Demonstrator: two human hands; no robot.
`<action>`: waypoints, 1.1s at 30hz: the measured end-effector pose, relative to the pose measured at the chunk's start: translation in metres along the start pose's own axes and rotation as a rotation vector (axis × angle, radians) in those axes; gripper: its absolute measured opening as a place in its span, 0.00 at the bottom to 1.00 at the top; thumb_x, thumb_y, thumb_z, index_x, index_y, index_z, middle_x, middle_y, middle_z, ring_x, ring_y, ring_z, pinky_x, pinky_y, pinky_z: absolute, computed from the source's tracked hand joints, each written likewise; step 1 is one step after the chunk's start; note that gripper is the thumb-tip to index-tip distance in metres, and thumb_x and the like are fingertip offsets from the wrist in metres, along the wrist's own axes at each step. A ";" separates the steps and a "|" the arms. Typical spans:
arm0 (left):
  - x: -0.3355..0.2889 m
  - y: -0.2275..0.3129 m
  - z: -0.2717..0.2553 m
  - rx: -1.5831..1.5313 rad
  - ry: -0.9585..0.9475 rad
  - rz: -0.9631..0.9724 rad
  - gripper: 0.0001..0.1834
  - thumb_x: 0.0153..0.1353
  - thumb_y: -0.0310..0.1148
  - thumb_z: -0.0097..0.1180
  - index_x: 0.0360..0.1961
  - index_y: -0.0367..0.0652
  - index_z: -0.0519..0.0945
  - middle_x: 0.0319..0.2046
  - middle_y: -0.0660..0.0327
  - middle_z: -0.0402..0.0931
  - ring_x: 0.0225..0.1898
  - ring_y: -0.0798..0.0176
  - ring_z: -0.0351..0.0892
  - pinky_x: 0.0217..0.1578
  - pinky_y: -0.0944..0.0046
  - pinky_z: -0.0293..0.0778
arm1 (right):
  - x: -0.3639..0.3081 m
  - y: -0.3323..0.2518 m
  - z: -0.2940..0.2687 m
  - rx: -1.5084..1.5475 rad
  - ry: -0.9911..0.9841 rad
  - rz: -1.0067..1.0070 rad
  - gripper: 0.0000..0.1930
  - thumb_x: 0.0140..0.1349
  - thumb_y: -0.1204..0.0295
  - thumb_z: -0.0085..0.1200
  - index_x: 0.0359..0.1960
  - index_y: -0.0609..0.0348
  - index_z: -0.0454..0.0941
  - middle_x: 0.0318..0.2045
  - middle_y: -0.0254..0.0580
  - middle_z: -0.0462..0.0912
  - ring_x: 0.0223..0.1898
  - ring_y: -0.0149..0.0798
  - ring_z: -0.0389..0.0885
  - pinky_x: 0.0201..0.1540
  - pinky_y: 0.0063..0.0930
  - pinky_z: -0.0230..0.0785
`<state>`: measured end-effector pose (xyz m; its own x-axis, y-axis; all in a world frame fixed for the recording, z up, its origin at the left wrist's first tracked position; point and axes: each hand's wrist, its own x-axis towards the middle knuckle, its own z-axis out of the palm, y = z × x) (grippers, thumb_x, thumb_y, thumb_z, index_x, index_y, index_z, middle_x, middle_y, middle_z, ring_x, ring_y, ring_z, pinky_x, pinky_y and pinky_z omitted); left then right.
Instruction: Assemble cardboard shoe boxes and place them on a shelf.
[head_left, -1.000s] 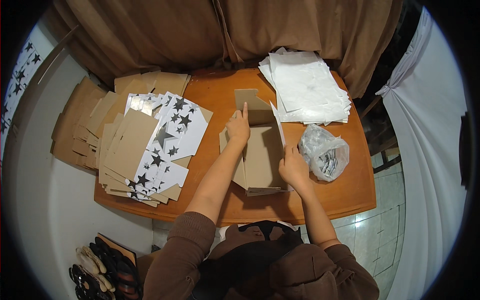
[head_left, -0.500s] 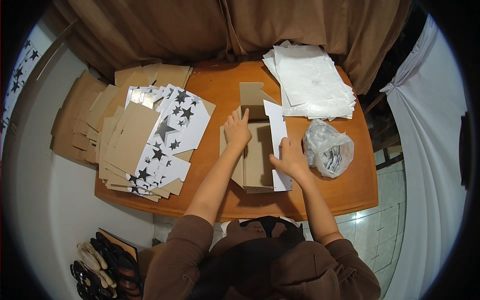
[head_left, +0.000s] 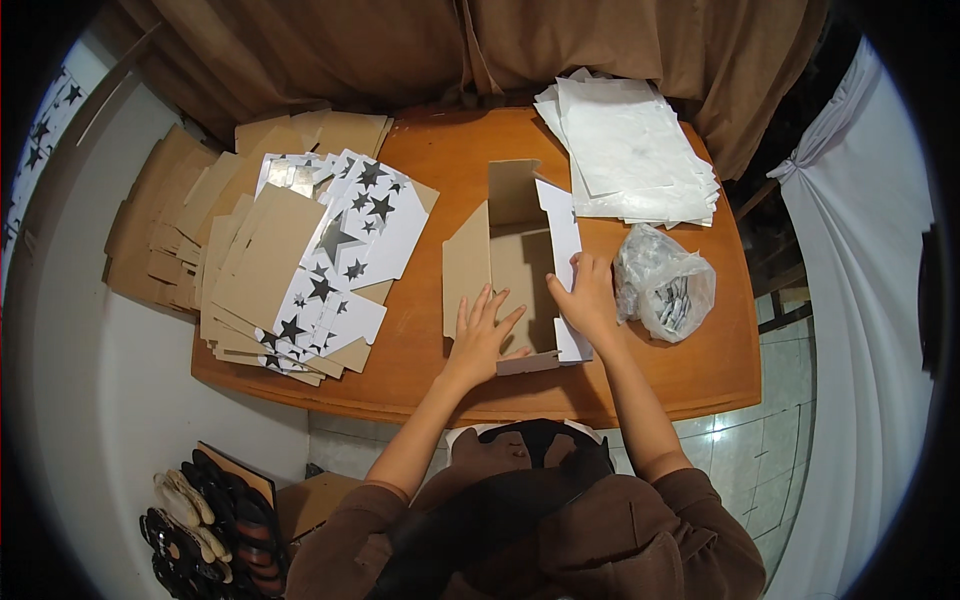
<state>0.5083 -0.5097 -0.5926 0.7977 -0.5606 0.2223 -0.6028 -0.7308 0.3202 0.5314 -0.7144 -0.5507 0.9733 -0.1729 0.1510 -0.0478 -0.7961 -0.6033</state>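
A partly folded cardboard box (head_left: 522, 260), brown inside and white outside, lies open-topped in the middle of the table. Its far flap stands up, and its left panel leans outward. My left hand (head_left: 483, 340) is open, fingers spread over the box's near left corner. On the right wall, my right hand (head_left: 588, 300) is closed around the edge, thumb on the inner side and fingers on the white outer side. Beside that hand is a clear plastic bag (head_left: 665, 285) with small silvery pieces in it.
Flat cardboard blanks (head_left: 255, 270), some printed with black stars, are piled on the left of the wooden table (head_left: 420, 390). White sheets (head_left: 635, 150) are stacked at the far right. Shoes (head_left: 215, 525) are on the lower left, off the table.
My left hand has moved from the far left part of the box to its near left corner, fingers spreading. The left panel now leans further outward. My right hand remains on the right wall.
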 end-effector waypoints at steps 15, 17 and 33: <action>-0.003 -0.007 -0.025 -0.242 -0.089 0.196 0.45 0.44 0.73 0.48 0.57 0.53 0.72 0.56 0.57 0.68 0.63 0.52 0.60 0.64 0.36 0.38 | 0.004 0.007 0.036 -0.123 0.013 -0.038 0.36 0.51 0.56 0.57 0.61 0.51 0.59 0.56 0.67 0.58 0.53 0.64 0.65 0.45 0.49 0.71; -0.013 -0.006 -0.028 -0.460 -0.105 0.236 0.50 0.44 0.79 0.37 0.55 0.51 0.73 0.53 0.60 0.73 0.60 0.53 0.65 0.64 0.38 0.42 | 0.002 0.008 0.039 -0.244 0.019 -0.047 0.37 0.49 0.56 0.59 0.62 0.49 0.59 0.57 0.68 0.57 0.52 0.64 0.66 0.40 0.48 0.74; 0.047 0.028 -0.013 0.065 0.095 0.211 0.13 0.59 0.38 0.53 0.42 0.44 0.73 0.27 0.58 0.78 0.33 0.55 0.77 0.41 0.58 0.66 | 0.017 0.044 0.038 0.310 -0.107 -0.020 0.27 0.61 0.60 0.48 0.63 0.47 0.58 0.55 0.70 0.60 0.56 0.67 0.62 0.60 0.49 0.56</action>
<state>0.5291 -0.5512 -0.5608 0.6504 -0.6663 0.3648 -0.7535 -0.6268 0.1984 0.5542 -0.7304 -0.6043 0.9922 -0.0837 0.0921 0.0264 -0.5815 -0.8131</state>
